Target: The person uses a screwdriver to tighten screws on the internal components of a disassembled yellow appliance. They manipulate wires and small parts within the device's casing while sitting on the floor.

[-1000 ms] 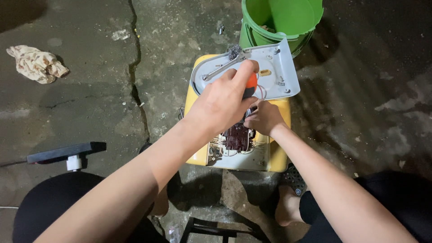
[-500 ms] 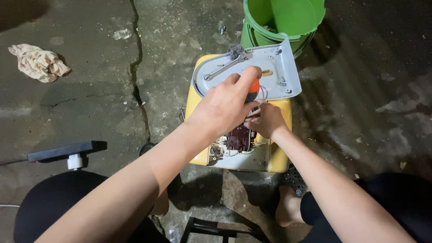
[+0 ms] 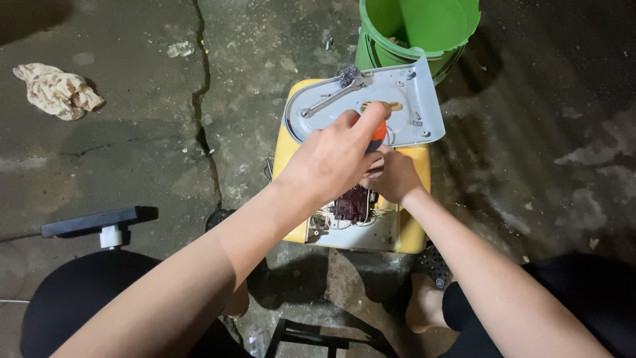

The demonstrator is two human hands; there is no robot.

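A yellow appliance body lies opened on the concrete floor, with a dark circuit board and white wiring showing inside. A grey metal cover plate rests tilted on its far end, with a metal arm fixed to it. My left hand is closed around an orange-handled tool, pointing down into the appliance. Just beneath it my right hand has its fingers curled against the inside of the appliance; what they pinch is hidden.
A green plastic bucket stands behind the appliance. A crumpled cloth lies at the far left. A black power strip lies by my left knee. A crack runs through the concrete. My foot in a sandal is below the appliance.
Both hands stay at the same spot over the appliance; my left hand has shifted slightly on the orange-handled tool. Nothing else moved.
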